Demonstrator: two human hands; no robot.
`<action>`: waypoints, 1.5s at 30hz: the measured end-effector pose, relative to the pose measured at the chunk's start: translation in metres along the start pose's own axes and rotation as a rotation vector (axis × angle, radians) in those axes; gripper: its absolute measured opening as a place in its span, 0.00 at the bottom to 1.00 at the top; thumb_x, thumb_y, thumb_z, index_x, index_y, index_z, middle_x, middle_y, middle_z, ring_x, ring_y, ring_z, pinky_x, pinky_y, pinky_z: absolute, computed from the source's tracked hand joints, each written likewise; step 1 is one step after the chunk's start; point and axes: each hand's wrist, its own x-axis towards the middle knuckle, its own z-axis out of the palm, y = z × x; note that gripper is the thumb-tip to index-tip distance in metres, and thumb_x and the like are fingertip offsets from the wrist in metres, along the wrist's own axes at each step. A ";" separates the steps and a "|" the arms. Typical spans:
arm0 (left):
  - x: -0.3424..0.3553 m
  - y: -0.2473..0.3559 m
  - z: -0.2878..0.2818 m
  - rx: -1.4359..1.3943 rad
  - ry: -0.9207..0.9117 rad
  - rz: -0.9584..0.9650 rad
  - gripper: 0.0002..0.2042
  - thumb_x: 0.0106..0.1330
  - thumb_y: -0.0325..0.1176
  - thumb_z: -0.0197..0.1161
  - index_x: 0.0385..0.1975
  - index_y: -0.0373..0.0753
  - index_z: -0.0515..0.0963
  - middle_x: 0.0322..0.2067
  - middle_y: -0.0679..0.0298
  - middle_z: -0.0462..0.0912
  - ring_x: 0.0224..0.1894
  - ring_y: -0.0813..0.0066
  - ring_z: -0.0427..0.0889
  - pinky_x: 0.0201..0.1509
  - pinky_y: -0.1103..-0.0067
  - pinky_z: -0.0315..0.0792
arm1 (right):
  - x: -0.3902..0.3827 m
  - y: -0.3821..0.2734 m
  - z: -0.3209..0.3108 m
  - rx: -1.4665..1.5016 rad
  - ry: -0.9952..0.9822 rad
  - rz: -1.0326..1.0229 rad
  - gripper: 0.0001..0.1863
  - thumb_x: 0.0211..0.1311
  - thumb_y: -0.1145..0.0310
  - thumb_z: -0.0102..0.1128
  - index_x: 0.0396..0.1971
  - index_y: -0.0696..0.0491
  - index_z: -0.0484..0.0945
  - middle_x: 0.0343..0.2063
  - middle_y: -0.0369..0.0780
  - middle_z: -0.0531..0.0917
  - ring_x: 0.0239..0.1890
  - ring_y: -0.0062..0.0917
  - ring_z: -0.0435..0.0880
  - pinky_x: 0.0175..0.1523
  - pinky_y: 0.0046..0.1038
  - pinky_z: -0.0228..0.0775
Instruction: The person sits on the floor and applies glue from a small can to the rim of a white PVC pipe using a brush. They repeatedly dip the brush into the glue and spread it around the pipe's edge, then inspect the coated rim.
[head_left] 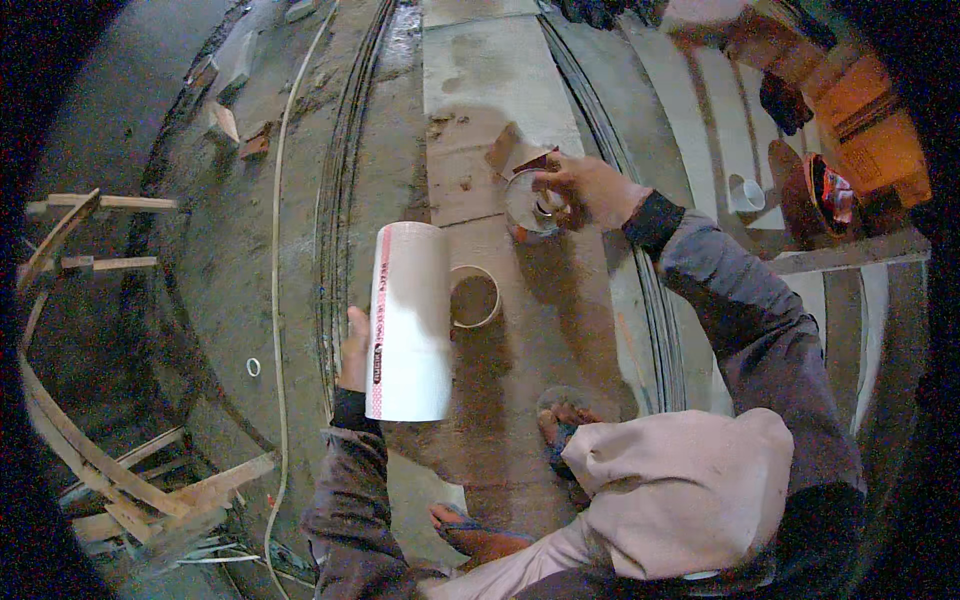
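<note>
My left hand (355,350) is wrapped round a wide white plastic pipe piece (412,320) with a red and black printed stripe along its side. The pipe covers most of that hand's fingers. Farther off and to the right, my right hand (580,190) has its fingers closed at the edge of a round, see-through container (530,208). What is inside the container is too blurred to tell. A brownish, folded scrap (512,150) shows just beyond it. Between the hands, a white pipe ring (475,297) rests on the pale, dirty strip of floor, its round opening facing up.
Long bundles of thin dark rods (350,150) flank the strip, with a pale hose (279,220) on the left. Wooden sticks (110,480) lie at the lower left. An orange box (870,130) and a white pipe piece (746,195) are at the right. My sandalled feet show below.
</note>
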 end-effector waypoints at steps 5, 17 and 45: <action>0.001 0.004 -0.011 0.065 -0.085 0.011 0.31 0.72 0.61 0.52 0.57 0.36 0.74 0.43 0.62 0.84 0.40 0.76 0.83 0.43 0.77 0.78 | 0.003 0.015 0.016 0.011 -0.066 -0.053 0.20 0.45 0.64 0.69 0.40 0.46 0.74 0.44 0.47 0.76 0.41 0.49 0.80 0.40 0.46 0.75; 0.007 -0.002 -0.009 -0.083 -0.059 -0.059 0.31 0.72 0.60 0.53 0.59 0.36 0.73 0.48 0.60 0.83 0.45 0.71 0.83 0.49 0.74 0.78 | 0.013 0.025 0.052 -0.123 -0.058 -0.002 0.10 0.55 0.63 0.62 0.35 0.47 0.75 0.33 0.45 0.79 0.37 0.47 0.82 0.37 0.46 0.75; 0.082 -0.018 0.016 0.203 0.044 0.172 0.25 0.66 0.51 0.65 0.55 0.38 0.78 0.49 0.63 0.83 0.48 0.73 0.81 0.54 0.75 0.75 | -0.056 0.014 -0.023 1.027 0.325 0.698 0.13 0.68 0.63 0.62 0.46 0.54 0.81 0.31 0.30 0.82 0.26 0.09 0.76 0.27 0.14 0.67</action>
